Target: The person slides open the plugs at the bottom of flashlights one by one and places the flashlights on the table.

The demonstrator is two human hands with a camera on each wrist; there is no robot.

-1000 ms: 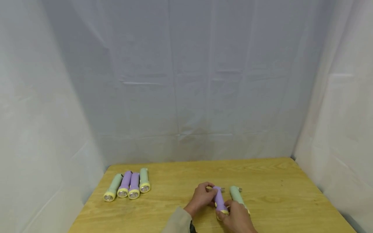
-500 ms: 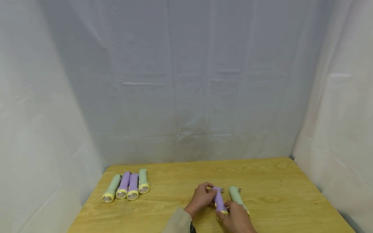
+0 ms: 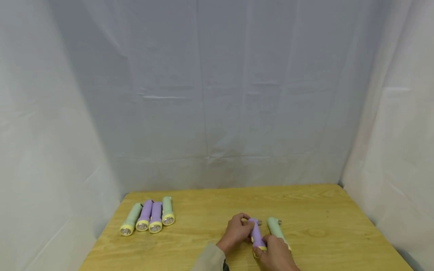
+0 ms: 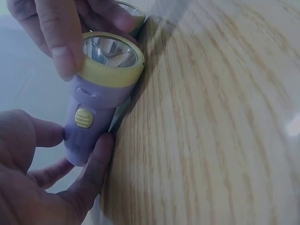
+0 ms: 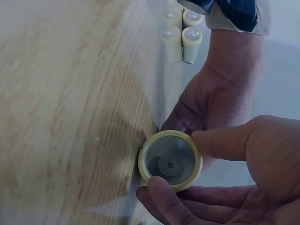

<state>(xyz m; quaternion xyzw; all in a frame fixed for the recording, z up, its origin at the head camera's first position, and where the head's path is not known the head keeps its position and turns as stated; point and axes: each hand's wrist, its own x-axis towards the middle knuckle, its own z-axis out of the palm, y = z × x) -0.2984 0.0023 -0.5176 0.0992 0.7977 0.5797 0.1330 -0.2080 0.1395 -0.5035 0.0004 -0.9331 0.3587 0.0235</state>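
Note:
A purple flashlight [image 3: 256, 234] with a yellow head ring lies on the table between my hands, its lens end toward me. At its tail, beside metal plug prongs [image 3: 259, 222], my left hand [image 3: 236, 230] pinches the body. My right hand [image 3: 276, 253] grips the yellow ring [image 5: 196, 171] at the lens end, thumb on one side and fingers on the other. A yellow ribbed switch [image 4: 84, 118] shows on the flashlight's side in the left wrist view. Just right of it lies a green flashlight [image 3: 274, 227], also with prongs out, its head partly hidden by my right hand.
Several flashlights lie in a row at the table's left: a green one [image 3: 132, 219], two purple ones [image 3: 145, 213] and another green one [image 3: 167, 209], lenses toward me. The wooden table [image 3: 203, 210] is enclosed by white sheeting [image 3: 217, 113] at the back and both sides.

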